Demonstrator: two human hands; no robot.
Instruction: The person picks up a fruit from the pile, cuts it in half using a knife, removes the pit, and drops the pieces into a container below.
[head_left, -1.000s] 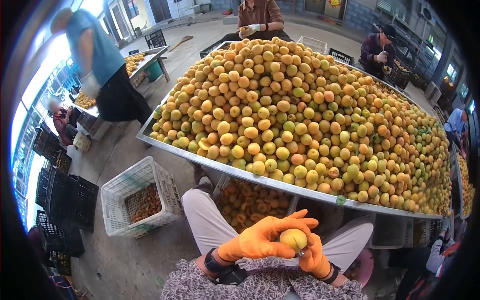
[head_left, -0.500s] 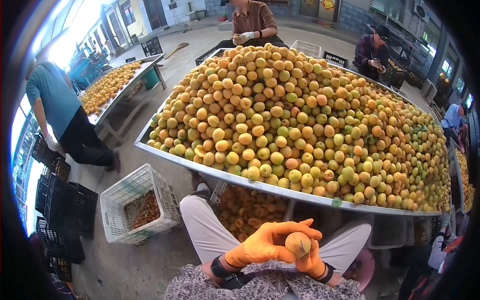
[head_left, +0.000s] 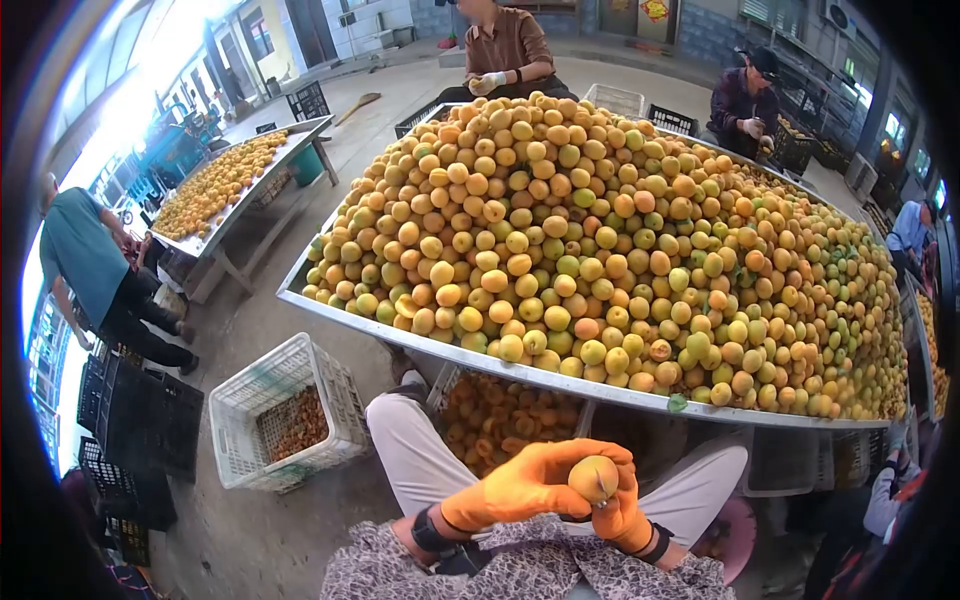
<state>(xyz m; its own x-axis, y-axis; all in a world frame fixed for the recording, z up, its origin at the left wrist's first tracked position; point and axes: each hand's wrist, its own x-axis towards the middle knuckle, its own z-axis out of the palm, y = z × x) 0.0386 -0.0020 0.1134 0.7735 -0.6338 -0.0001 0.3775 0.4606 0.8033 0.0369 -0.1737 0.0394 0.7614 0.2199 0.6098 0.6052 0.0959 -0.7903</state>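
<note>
My left hand (head_left: 525, 482), in an orange glove, is closed around a yellow-orange apricot (head_left: 594, 478) above my lap. A cut line runs over the top of the fruit. My right hand (head_left: 624, 518), gloved the same way, is closed against the fruit's lower right side. A small metal blade (head_left: 600, 503) glints at the fruit's lower edge by the right fingers; its handle is hidden. Below the table edge, between my knees, a crate holds halved apricots (head_left: 500, 420).
A metal-rimmed table (head_left: 480, 358) bears a large apricot heap (head_left: 600, 250). A white crate (head_left: 235, 425) with brownish bits stands at left, near black crates (head_left: 150, 415). A pink basin (head_left: 738, 540) sits at right. Several people work around; one person (head_left: 95, 250) stands at left.
The apricot has turned in my hands, and the blade that lay across its face now shows only at its lower edge. The person at left has moved farther left.
</note>
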